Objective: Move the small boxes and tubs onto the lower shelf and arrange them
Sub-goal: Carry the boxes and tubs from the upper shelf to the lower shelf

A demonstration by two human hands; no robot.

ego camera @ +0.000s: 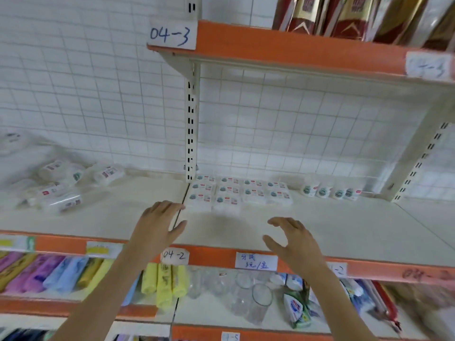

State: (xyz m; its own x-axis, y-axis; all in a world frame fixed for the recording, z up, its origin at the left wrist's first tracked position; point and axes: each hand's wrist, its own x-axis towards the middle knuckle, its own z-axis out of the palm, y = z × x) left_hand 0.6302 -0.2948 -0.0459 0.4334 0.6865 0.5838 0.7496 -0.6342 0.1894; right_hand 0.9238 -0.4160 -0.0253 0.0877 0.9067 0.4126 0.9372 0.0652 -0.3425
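On shelf (320, 230), boxes (236, 193) lie just beyond both hands, row running L–R, tubs (330, 191) farther R; L hand (160, 222) nearer boxes, R hand (293, 237) trailing, both open, empty.

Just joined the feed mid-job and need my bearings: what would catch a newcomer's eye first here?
Two bare hands, the left hand and the right hand, reach open and empty over the middle shelf. Behind them a tidy grid of small white boxes lies flat at the back, with a row of small white tubs to its right. The orange shelf edge above bears a handwritten 04-3 label.
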